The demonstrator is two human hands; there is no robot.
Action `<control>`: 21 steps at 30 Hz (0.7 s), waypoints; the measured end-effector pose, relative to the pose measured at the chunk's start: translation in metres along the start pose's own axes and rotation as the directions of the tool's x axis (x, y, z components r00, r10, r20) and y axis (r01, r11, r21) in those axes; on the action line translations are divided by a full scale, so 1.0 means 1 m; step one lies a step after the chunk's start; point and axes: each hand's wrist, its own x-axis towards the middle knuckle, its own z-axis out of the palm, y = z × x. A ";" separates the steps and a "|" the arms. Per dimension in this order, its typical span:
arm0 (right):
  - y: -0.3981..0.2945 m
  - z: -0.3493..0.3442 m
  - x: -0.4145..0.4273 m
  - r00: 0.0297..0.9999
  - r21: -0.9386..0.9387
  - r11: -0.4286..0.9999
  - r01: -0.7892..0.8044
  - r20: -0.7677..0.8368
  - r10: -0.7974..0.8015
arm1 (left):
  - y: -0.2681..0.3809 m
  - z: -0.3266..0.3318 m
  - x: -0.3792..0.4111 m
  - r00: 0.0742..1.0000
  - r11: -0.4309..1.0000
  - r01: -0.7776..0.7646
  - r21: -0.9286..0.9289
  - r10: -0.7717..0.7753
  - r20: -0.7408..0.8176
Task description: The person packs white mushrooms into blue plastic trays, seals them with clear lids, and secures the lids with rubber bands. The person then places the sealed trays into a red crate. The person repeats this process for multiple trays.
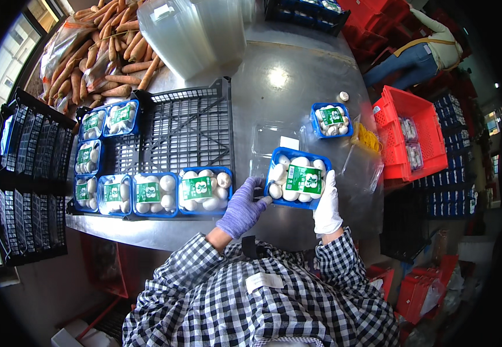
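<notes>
Between my hands is a blue punnet of white mushrooms point(298, 178) with a green printed label on top. My left hand point(244, 208), in a purple knit glove, grips its left side. On its right edge is my right hand point(328, 207), in a white glove. To the left lies a black plastic crate point(181, 126) with several similar punnets along its left and front sides; the nearest is a mushroom punnet point(204, 189) by my left hand. Behind the held punnet sits a clear plastic container point(272, 138). Another blue mushroom punnet point(331, 120) stands farther right.
Carrots point(116, 47) are heaped at the back left beside stacked clear containers point(194, 34). A loose mushroom point(344, 96) and yellow bands point(368, 139) lie on the metal table point(285, 65). A red crate point(424, 126) stands right. A person point(424, 52) bends over red crates behind.
</notes>
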 end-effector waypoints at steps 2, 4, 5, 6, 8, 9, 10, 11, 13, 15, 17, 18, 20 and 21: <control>0.001 0.001 0.003 1.000 -0.020 1.000 -0.016 -0.011 0.016 | 0.000 -0.001 0.000 1.000 1.000 0.015 -0.007 -0.015 -0.003; 0.006 -0.007 0.011 0.999 -0.010 1.000 -0.025 0.047 0.026 | 0.002 -0.001 0.000 0.999 0.999 0.051 -0.004 -0.051 0.001; 0.008 -0.008 0.014 0.997 -0.005 1.000 -0.030 0.077 0.031 | 0.001 -0.003 0.001 0.999 0.998 0.052 0.018 -0.052 -0.009; 0.005 -0.004 0.013 0.993 0.000 0.997 -0.075 0.092 0.074 | 0.000 -0.004 0.002 0.998 0.998 0.055 0.039 -0.054 -0.020; 0.011 -0.009 0.018 0.984 -0.020 0.992 -0.128 0.121 0.130 | -0.001 -0.007 0.002 0.997 0.994 0.062 0.094 -0.059 -0.040; 0.013 -0.010 0.020 0.979 -0.032 0.988 -0.152 0.135 0.155 | -0.002 -0.009 0.002 0.997 0.993 0.067 0.100 -0.063 -0.041; 0.011 -0.008 0.020 0.974 -0.051 0.983 -0.179 0.134 0.184 | -0.003 -0.010 0.002 0.997 0.992 0.071 0.107 -0.067 -0.042; 0.011 -0.006 0.020 0.973 -0.065 0.982 -0.177 0.141 0.185 | -0.004 -0.011 0.002 0.997 0.991 0.075 0.113 -0.071 -0.042; 0.009 -0.004 0.020 0.971 -0.091 0.981 -0.173 0.153 0.186 | 0.002 -0.012 -0.002 0.994 0.991 0.104 0.088 -0.102 -0.030; 0.006 -0.003 0.018 0.976 -0.095 0.981 -0.171 0.121 0.182 | 0.002 -0.012 -0.005 0.996 0.994 0.090 0.059 -0.088 -0.029; 0.005 -0.001 0.016 0.983 -0.074 0.987 -0.142 0.104 0.149 | -0.003 -0.009 -0.011 0.999 0.999 0.032 0.024 -0.031 -0.040; 0.006 0.002 0.015 0.988 -0.056 0.992 -0.113 0.102 0.119 | 0.002 -0.008 -0.014 0.998 0.998 0.054 0.038 -0.052 -0.047; 0.001 0.004 0.009 0.990 -0.059 0.995 -0.076 0.111 0.082 | -0.006 -0.002 -0.017 0.996 0.998 -0.042 -0.038 0.039 -0.085; -0.001 0.001 0.008 0.989 -0.057 0.996 -0.069 0.124 0.075 | -0.009 0.000 -0.018 0.991 0.993 -0.090 -0.075 0.082 -0.106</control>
